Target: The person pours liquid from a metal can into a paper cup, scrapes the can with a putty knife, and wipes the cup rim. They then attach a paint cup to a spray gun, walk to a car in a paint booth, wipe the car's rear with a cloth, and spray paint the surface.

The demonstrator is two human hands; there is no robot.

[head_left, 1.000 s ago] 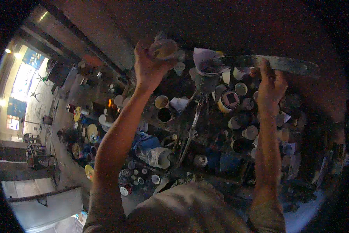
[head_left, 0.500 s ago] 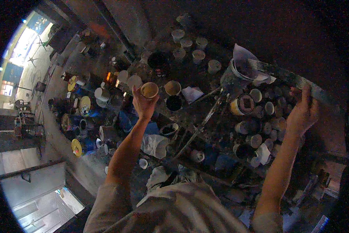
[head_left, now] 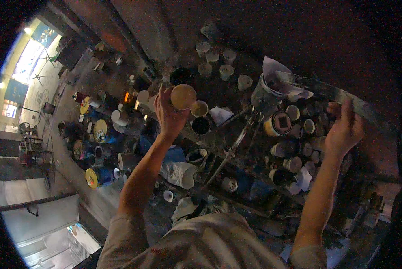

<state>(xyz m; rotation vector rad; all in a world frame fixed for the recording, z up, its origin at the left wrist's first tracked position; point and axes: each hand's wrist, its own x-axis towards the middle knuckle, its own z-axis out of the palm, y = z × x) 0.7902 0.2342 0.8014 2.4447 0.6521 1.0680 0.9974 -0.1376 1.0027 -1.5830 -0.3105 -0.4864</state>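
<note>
from here, the left grip [head_left: 171, 115] wraps a tan-faced cup [head_left: 183, 97], well left of the grey bucket [head_left: 263, 97]; the right grip [head_left: 346, 131] seems pinched on the long strip [head_left: 319, 85], its far end at the bucket's mouth. i'd hold the cup level and steady the strip.

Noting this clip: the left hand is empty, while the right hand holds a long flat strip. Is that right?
Not quite: the left hand isn't empty. The head view shows it holding a round cup. The rest stands: the right hand holds a long flat strip.
</note>
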